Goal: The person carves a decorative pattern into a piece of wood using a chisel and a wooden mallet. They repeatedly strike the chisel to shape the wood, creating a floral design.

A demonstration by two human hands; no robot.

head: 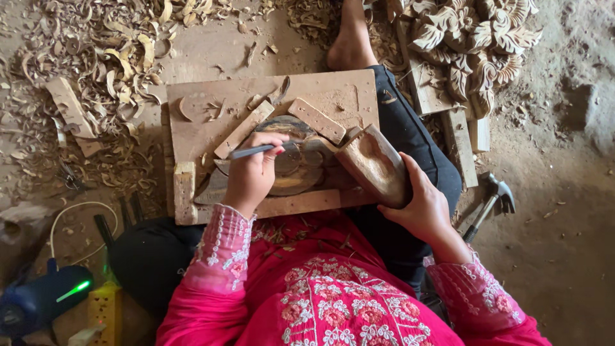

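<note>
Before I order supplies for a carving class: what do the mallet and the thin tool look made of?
Mallet in the right hand: bare, unfinished-looking wood, brown, grain visible. Thin tool in the left hand: probably metal, a slim grey, dully shiny shaft.

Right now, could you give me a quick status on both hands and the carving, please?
Left hand grips chisel on dark carved piece. Right hand holds wooden mallet. Nothing between them.

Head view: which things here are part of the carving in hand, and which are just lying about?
In use:
left hand holding the chisel
right hand holding the mallet
dark workpiece
board with wooden strips

Lying about:
hammer
carved panel
shavings
offcut
blue device
</note>
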